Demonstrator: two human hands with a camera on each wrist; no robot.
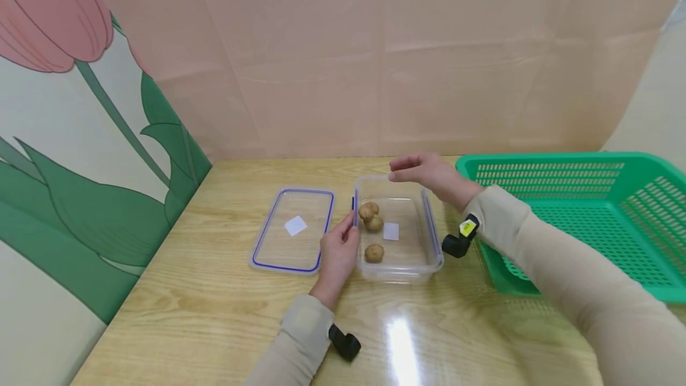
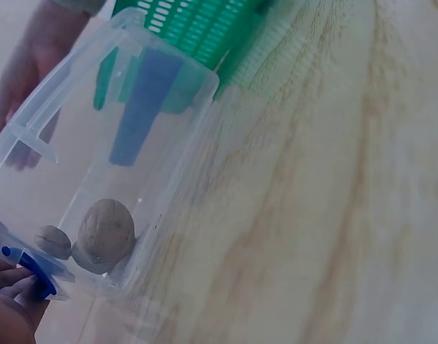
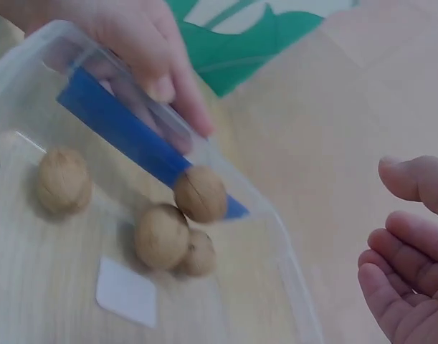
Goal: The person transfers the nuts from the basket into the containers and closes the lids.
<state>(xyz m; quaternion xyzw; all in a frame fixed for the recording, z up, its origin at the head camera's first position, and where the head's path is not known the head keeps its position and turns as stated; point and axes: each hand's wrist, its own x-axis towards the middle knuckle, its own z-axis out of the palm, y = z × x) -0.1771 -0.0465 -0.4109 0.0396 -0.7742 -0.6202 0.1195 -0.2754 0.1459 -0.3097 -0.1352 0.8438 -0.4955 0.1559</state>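
Observation:
A clear plastic food container (image 1: 412, 255) stands with several walnuts (image 1: 374, 253) along its left side and a white square label (image 1: 391, 231) at its base. My left hand (image 1: 340, 249) grips the container's left side, its fingers around the blue-edged latch (image 2: 39, 276). Over the far right rim hovers my right hand (image 1: 429, 174), its fingers loosely bent and nothing between them. One walnut (image 3: 201, 194) overlaps the blue strip in the right wrist view, above two others. In the left wrist view, the walnuts show through the clear wall.
Left of the container lies its clear lid (image 1: 273, 249) with a blue seal and a white label. A big green perforated basket (image 1: 611, 243) occupies the right side of the wood-grain table (image 1: 203, 314). A pinkish sheet (image 1: 300, 76) hangs behind.

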